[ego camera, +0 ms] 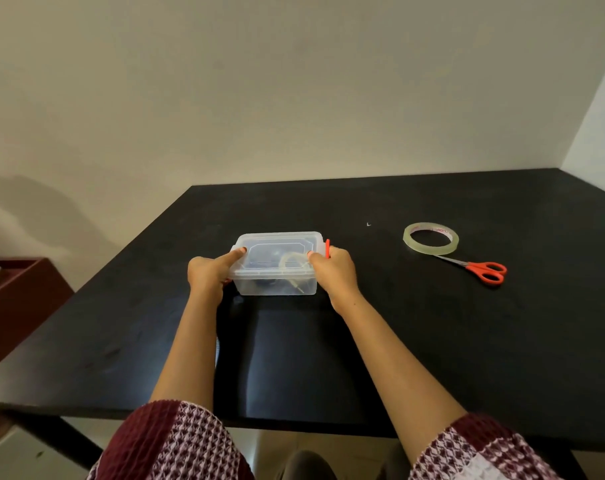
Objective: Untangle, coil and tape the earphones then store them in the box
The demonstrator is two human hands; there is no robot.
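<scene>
A small clear plastic box (pixel 277 284) with its lid on stands in the middle of the black table (pixel 432 334). Through its walls I make out a pale coiled earphone cable (pixel 291 261) and a darker shape beside it. My left hand (pixel 209 275) grips the box's left end, thumb lying on the lid. At the right end my right hand (pixel 332 271) grips the box, its thumb on the lid next to an orange-red latch (pixel 327 248).
A roll of clear tape (pixel 431 238) lies to the right of the box, with orange-handled scissors (pixel 481 270) just in front of it. A dark red cabinet (pixel 20 299) stands to the left of the table. A wall runs behind the table's far edge.
</scene>
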